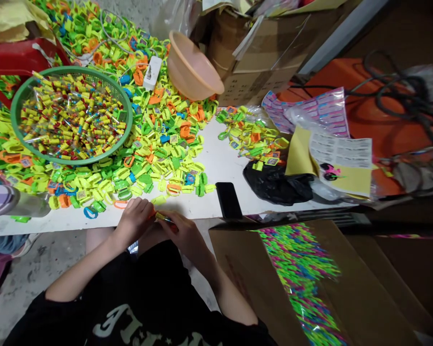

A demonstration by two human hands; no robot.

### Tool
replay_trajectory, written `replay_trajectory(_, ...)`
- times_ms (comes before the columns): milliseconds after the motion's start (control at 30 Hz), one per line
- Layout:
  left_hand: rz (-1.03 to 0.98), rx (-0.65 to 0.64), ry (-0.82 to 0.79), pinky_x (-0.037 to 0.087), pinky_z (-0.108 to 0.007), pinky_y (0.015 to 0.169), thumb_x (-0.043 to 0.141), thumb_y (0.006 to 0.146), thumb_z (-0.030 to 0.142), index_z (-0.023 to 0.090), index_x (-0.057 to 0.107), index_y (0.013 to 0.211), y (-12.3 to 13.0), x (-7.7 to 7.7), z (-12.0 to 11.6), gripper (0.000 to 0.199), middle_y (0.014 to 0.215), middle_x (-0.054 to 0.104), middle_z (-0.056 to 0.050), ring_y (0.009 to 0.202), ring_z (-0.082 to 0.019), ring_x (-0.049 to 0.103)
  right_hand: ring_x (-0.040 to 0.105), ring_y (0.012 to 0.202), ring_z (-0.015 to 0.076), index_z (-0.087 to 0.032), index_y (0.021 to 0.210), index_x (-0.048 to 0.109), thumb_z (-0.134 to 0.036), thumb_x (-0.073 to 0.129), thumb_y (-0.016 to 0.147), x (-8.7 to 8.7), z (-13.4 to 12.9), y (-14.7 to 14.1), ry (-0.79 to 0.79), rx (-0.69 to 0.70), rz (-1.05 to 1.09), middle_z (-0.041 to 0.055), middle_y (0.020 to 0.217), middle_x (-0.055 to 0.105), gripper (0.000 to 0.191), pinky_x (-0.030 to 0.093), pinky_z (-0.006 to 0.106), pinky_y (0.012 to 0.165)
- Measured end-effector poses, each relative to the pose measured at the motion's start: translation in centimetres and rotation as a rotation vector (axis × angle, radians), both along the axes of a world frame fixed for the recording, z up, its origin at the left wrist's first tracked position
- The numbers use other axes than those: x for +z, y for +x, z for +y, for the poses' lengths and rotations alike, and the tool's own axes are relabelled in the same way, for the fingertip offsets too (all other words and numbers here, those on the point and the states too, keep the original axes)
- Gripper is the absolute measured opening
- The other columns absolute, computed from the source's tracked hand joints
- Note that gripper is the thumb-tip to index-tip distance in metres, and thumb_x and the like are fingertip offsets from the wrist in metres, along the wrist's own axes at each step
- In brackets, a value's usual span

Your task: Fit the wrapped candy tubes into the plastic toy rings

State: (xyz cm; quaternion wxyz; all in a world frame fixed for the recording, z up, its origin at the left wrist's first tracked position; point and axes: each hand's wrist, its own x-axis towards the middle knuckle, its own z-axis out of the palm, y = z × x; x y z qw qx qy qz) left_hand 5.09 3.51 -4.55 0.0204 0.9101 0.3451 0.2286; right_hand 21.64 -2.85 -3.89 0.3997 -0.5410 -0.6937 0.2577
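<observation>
My left hand point(134, 222) is closed at the table's front edge, its fingers curled round a small orange piece point(152, 215). Close beside it, my right hand point(184, 231) pinches a small yellow tube point(164, 217), with some orange showing by its fingers. The two hands nearly meet over my lap. Just beyond them lies a wide spread of green, yellow, orange and blue plastic watch-like bands point(166, 168). A green basket point(129, 120) full of small wrapped yellow and red pieces point(75, 115) stands on the bands at the left.
A black phone point(229, 199) lies at the front edge, near a black plastic bag point(277, 185). Farther back are a peach bowl point(195, 69), a white power strip point(152, 73) and a cardboard box point(260, 62). An open carton point(248, 269) of colourful sticks stands right of me.
</observation>
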Motion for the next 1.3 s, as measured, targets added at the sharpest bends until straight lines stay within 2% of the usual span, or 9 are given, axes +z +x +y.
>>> replay_trajectory(300,0.123,-0.077,-0.037,0.035,-0.034,0.064,0.049,0.090,0.029,0.018,0.051,0.075,0.1,0.0,-0.4,0.019,0.074,0.052,-0.005,0.073,-0.021,0.044,0.068,0.085,0.0187,-0.022,0.104,0.067,-0.032,0.054,0.089,0.3,0.5,1.3,-0.252,0.107,0.049,0.0040,0.094,0.073,0.022,0.053,0.030,0.078)
replay_trajectory(500,0.171,-0.133,-0.023,0.033,-0.033,0.063,0.048,0.090,0.027,0.018,0.053,0.074,0.1,-0.2,-0.6,0.019,0.072,0.053,-0.005,0.073,-0.020,0.045,0.068,0.083,0.0176,-0.022,0.102,0.067,-0.034,0.053,0.090,0.8,0.4,1.5,-0.271,0.129,0.076,0.0041,0.092,0.073,0.023,0.051,0.029,0.076)
replay_trajectory(833,0.220,-0.145,-0.109,0.040,-0.034,0.062,0.054,0.086,0.020,0.017,0.055,0.072,0.0,-3.7,-1.6,0.015,0.069,0.056,-0.005,0.071,-0.020,0.054,0.067,0.082,0.0181,-0.018,0.097,0.068,-0.035,0.052,0.089,-2.2,-0.1,0.7,-0.354,0.084,0.108,0.0056,0.090,0.072,0.024,0.050,0.029,0.076)
replay_trajectory(900,0.159,-0.232,-0.166,0.046,-0.034,0.067,0.055,0.087,0.028,0.017,0.058,0.084,0.2,-4.0,-1.5,0.012,0.083,0.061,-0.007,0.079,-0.021,0.058,0.066,0.074,0.0169,-0.019,0.092,0.070,-0.039,0.053,0.088,-2.0,0.5,2.8,-0.449,0.174,0.091,0.0033,0.082,0.072,0.027,0.050,0.027,0.068)
replay_trajectory(1000,-0.007,-0.281,-0.265,0.049,-0.038,0.085,0.062,0.081,0.045,0.018,0.050,0.116,0.0,-4.3,-0.5,0.045,0.122,0.054,-0.013,0.109,-0.025,0.055,0.054,0.046,0.0120,-0.018,0.088,0.071,-0.047,0.056,0.084,-1.1,1.4,8.1,-0.595,0.238,0.051,-0.0004,0.061,0.065,0.033,0.041,0.022,0.044)
replay_trajectory(1033,-0.057,-0.244,-0.315,0.048,-0.040,0.091,0.062,0.080,0.047,0.020,0.045,0.123,-0.2,-4.5,0.1,0.053,0.130,0.049,-0.014,0.117,-0.026,0.051,0.049,0.041,0.0107,-0.017,0.091,0.070,-0.048,0.053,0.085,-0.9,1.6,10.0,-0.588,0.179,0.058,-0.0004,0.060,0.064,0.036,0.040,0.022,0.041)
replay_trajectory(1100,-0.148,-0.118,-0.429,0.044,-0.041,0.098,0.060,0.082,0.045,0.021,0.041,0.128,-0.6,-5.4,1.5,0.055,0.133,0.047,-0.012,0.123,-0.025,0.046,0.051,0.044,0.0113,-0.016,0.096,0.068,-0.050,0.044,0.089,-0.9,2.0,13.3,-0.338,-0.233,0.049,0.0035,0.071,0.066,0.043,0.045,0.025,0.047)
replay_trajectory(1200,-0.255,0.062,-0.576,0.044,-0.040,0.096,0.056,0.086,0.040,0.020,0.047,0.121,-0.9,-8.0,3.3,0.042,0.121,0.054,-0.010,0.115,-0.022,0.052,0.063,0.086,0.0199,-0.016,0.117,0.061,-0.045,0.035,0.094,-2.2,2.6,15.6,0.140,-0.827,-0.061,0.0133,0.105,0.063,0.045,0.050,0.035,0.079)
replay_trajectory(1300,-0.306,0.159,-0.684,0.045,-0.038,0.090,0.059,0.082,0.039,0.019,0.052,0.112,-0.3,-10.7,4.2,0.037,0.111,0.058,-0.009,0.102,-0.021,0.055,0.054,0.111,0.0235,-0.015,0.119,0.060,-0.043,0.040,0.093,-4.9,3.8,14.3,0.224,-0.758,-0.072,0.0154,0.115,0.058,0.043,0.043,0.039,0.094)
